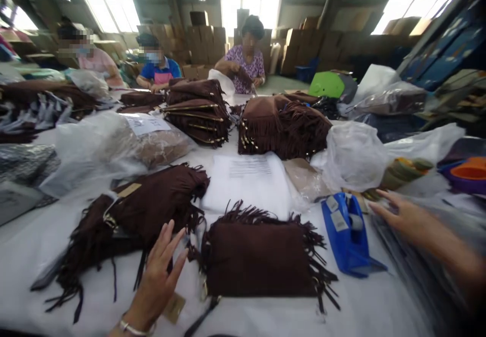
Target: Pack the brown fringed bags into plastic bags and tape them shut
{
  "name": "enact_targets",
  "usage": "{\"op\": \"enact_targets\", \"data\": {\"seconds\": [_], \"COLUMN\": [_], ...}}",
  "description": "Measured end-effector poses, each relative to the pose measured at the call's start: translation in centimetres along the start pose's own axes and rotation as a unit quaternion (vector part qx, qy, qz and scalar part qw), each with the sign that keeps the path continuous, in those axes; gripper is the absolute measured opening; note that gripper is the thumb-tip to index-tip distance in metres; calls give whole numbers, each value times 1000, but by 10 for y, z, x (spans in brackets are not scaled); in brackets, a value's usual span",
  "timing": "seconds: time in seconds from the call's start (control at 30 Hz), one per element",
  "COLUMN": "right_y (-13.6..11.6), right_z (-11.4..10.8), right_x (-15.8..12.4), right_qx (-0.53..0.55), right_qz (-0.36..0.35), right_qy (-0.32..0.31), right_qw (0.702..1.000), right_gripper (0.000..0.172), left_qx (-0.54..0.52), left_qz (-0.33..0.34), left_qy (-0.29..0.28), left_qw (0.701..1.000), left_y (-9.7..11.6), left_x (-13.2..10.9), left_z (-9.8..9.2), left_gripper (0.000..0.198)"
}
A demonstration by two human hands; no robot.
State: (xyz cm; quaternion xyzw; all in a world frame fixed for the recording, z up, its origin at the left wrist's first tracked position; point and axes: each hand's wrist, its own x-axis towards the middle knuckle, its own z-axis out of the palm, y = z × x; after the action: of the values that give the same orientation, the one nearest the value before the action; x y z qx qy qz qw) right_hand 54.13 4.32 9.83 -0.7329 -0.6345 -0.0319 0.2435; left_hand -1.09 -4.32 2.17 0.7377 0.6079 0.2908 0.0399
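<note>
A dark brown fringed bag point(261, 258) lies flat in front of me, its fringe spread at the top and right side. My left hand point(161, 271) hovers at its left, fingers stretched and holding nothing. Behind that hand rests another brown fringed bag point(152, 205) with a metal clasp and a tan tag. To the right, my right hand point(402, 215) is open, fingers apart, beside a blue tape dispenser point(345, 236) and over grey plastic sheets point(402, 256). A tan tag point(174, 307) lies near my left wrist.
A stack of white plastic bags point(246, 185) lies behind the front bag. Farther back are piles of brown bags point(284, 124) and a filled clear bag point(125, 139). An orange and purple bowl point(469, 172) stands at right. Several people point(246, 56) work across the table.
</note>
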Motion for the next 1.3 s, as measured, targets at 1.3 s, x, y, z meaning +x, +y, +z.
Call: {"op": "enact_targets", "data": {"seconds": [1.3], "right_y": [-237], "right_z": [129], "right_x": [-229], "right_qx": [165], "right_qz": [-349], "right_qy": [-272], "right_qw": [881], "right_gripper": [61], "left_qx": [18], "left_qz": [-9], "left_qy": [-96], "left_qw": [995], "left_y": [6], "left_x": [-85], "left_z": [9], "left_gripper": [31]}}
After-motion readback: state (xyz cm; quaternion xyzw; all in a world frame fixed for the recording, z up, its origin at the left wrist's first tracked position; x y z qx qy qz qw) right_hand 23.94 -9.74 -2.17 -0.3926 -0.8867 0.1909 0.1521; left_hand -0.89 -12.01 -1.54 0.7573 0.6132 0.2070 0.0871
